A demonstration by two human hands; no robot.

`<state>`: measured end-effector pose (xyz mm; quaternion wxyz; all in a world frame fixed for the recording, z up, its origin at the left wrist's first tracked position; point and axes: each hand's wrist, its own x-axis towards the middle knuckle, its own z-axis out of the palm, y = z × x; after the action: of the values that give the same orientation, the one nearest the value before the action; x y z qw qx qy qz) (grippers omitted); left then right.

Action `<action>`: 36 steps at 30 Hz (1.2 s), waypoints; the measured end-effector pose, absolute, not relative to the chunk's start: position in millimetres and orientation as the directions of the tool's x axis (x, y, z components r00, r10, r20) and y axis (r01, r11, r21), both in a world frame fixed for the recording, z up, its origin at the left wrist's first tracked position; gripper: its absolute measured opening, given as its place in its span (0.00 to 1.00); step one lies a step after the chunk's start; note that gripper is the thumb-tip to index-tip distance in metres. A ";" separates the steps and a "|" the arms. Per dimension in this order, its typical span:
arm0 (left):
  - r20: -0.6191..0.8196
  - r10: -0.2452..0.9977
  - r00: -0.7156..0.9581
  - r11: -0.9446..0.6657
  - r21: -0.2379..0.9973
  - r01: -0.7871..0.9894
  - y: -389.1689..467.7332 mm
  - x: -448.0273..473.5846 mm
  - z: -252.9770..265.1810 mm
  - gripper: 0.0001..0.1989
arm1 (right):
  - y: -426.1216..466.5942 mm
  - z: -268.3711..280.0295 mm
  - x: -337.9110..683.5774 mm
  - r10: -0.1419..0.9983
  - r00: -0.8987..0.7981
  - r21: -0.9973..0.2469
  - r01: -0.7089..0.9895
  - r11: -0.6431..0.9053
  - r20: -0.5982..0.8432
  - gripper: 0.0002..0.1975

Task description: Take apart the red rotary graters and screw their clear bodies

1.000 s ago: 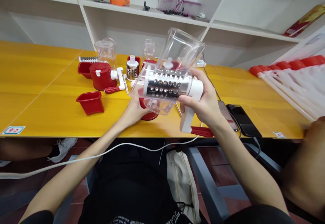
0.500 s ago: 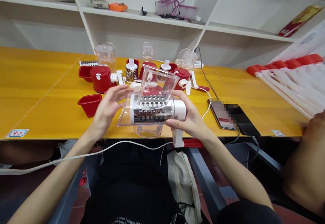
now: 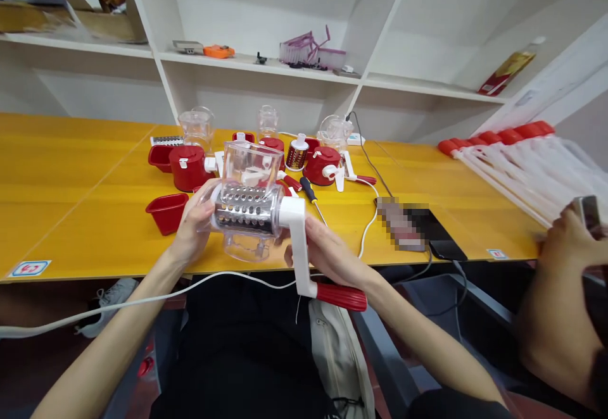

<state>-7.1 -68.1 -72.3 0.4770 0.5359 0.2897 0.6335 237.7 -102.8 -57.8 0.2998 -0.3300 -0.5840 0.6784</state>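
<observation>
A rotary grater with a clear plastic housing (image 3: pixel 247 246) is held just above the table's front edge. Inside the housing lies a perforated metal drum (image 3: pixel 244 209). On its right end sits a white crank (image 3: pixel 299 242) with a red handle (image 3: pixel 342 297) pointing right. My left hand (image 3: pixel 194 219) is closed around the housing's left end. My right hand (image 3: pixel 332 251) is at the crank end, its fingers passing behind the white arm and partly hidden there. The hopper (image 3: pixel 251 162) points up.
Red grater bases (image 3: pixel 187 169), a red cup (image 3: pixel 167 213), a second drum (image 3: pixel 297 154) and a screwdriver (image 3: pixel 308 190) lie beyond. Phones (image 3: pixel 434 232) and a white cable (image 3: pixel 368 226) are right. A co-worker's hand (image 3: pixel 570 235) holds something at far right.
My left hand has moved from beside the housing to grip its left end. The grater has shifted left and turned, bringing the crank forward. My right hand has moved behind the crank arm.
</observation>
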 end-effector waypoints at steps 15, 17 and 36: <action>0.332 0.942 0.048 -0.286 0.869 -0.404 -70.0 6.1 -83.6 0.22 | -128.3 -75.7 234.6 0.553 -0.816 -0.738 -0.475 -0.478 0.168 0.28; 0.321 0.946 0.032 -0.280 0.866 -0.415 -69.9 7.5 -85.8 0.22 | -127.1 -78.0 236.5 0.538 -0.821 -0.720 -0.492 -0.490 0.194 0.26; 0.262 0.965 -0.021 -0.245 0.863 -0.442 -71.5 15.5 -88.7 0.22 | -120.2 -76.4 248.5 0.601 -0.780 -0.754 -0.498 -0.428 0.174 0.27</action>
<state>15.5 -71.5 -88.7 0.5398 0.4449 0.2938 0.6514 248.5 -120.2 -76.4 0.3262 -0.0606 -0.4240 0.8427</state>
